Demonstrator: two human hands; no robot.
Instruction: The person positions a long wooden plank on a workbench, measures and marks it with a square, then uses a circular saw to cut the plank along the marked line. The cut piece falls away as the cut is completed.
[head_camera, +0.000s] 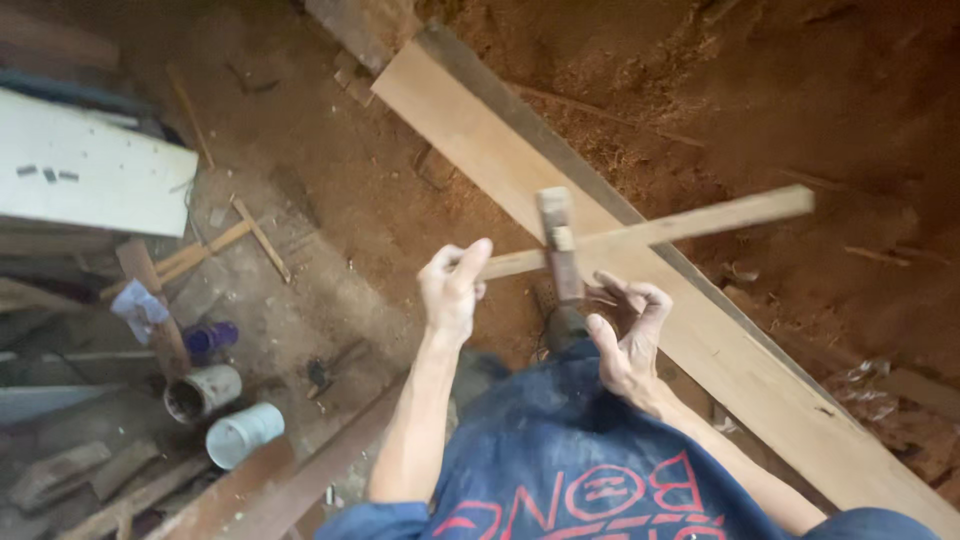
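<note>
Floor: bare reddish earth (330, 170) strewn with sawdust and offcuts.
Plank: 1 long, wide pale board (560, 200) runs diagonally from upper centre to lower right, lying on the floor.
White panel: 1 flat white board (90, 175) at the left edge.
Slat: 1 thin wooden strip (680, 225) held level above the plank, crossing it.
Hammer: its head (556, 215) sits on or just over the slat; the handle runs down toward the person.
Pots: 2 pale round containers (220, 410) lie on the floor at lower left.
Left hand (452, 290): grip pinched on the slat's near end.
Right hand (628, 335): fingers loosely curled and spread beside the hammer handle; whether they touch it, cannot tell.
</note>
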